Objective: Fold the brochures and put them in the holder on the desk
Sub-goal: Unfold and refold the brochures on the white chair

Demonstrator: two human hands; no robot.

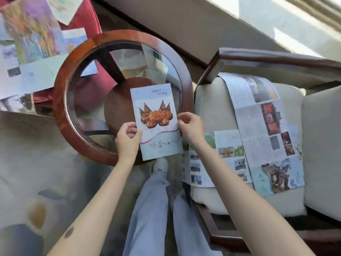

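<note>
Item under handling: 1 folded pale-blue paper brochure with an orange crab illustration on its cover, held upright in the air with its cover facing the camera, above the near rim of the round glass-topped desk with a reddish-brown wooden frame. It appears already folded to a single panel, so the judgement is that folding of this piece is complete or at the final crease check; being held square to the view suggests an inspection of edge alignment.

Left hand: grips the brochure's lower left edge. Thumb lies on the front face, the other fingers curl behind the sheet, pinching the paper. Forearm extends straight up from the lower left of the view, wrist near level.

Right hand: grips the right edge at mid-height. Thumb and forefinger pinch the margin; the remaining fingers are tucked behind and cannot be fully assessed. Forearm runs in from the lower right, wrist bent slightly inward. The 2 grips on opposite edges keep the panel flat and taut.

Remaining stock: several unfolded printed brochures with photographs and text lie draped across the cream upholstered armchair with a dark wooden frame to the right. Further open colourful sheets lie on a red cushioned seat at upper left; that area is blurred.

The holder named in the task is not visible. Most of the work remains outstanding.
</note>
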